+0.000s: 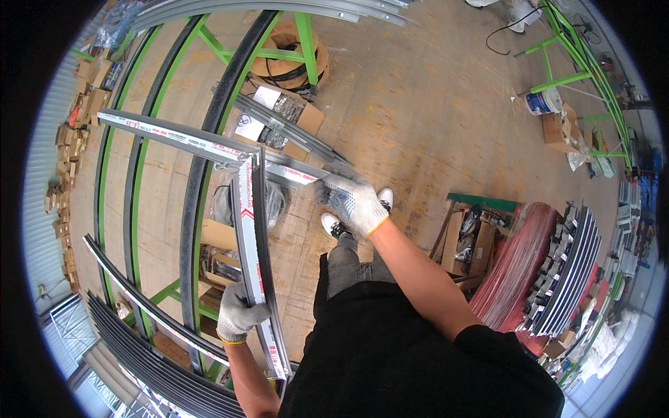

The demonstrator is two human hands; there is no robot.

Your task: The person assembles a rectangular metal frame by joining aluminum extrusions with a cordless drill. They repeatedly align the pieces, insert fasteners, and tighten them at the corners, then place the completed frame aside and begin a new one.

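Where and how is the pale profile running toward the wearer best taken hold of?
I'd grip the near half of the pale profile from the person's left, closing over its edge. It is long and slim enough to span, while its far end meets the crosswise profile at a corner, likely leaving less room. The left hand is on that near half.

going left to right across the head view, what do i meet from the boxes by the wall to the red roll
Wall boxes → left hand → right hand → red roll
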